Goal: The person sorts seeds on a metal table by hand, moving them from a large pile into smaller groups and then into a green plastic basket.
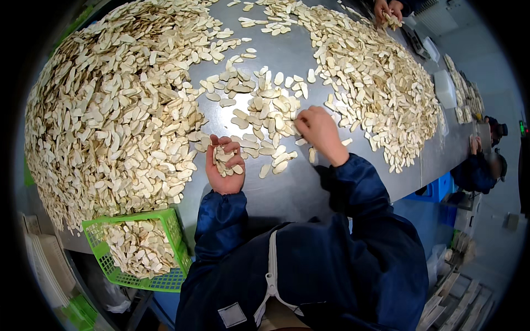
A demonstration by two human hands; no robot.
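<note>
Pale, oblong dried slices lie on the steel table [215,113]. My left hand [225,172], palm up with fingers curled, holds a small heap of slices [226,160] at the table's middle. To its upper right, my right hand [320,132] has its fingers drawn together at the edge of a loose cluster of slices [273,113]; what they grip, if anything, is hidden. A large pile [105,121] covers the table's left side, and another pile [381,99] spreads over its right side.
A green plastic basket [174,237] of slices sits at the lower left. Another person's hands [386,12] hold slices at the top right. White containers [444,88], trays of slices [464,96], two people [479,171] [494,126] and a blue crate [428,190] are at the right.
</note>
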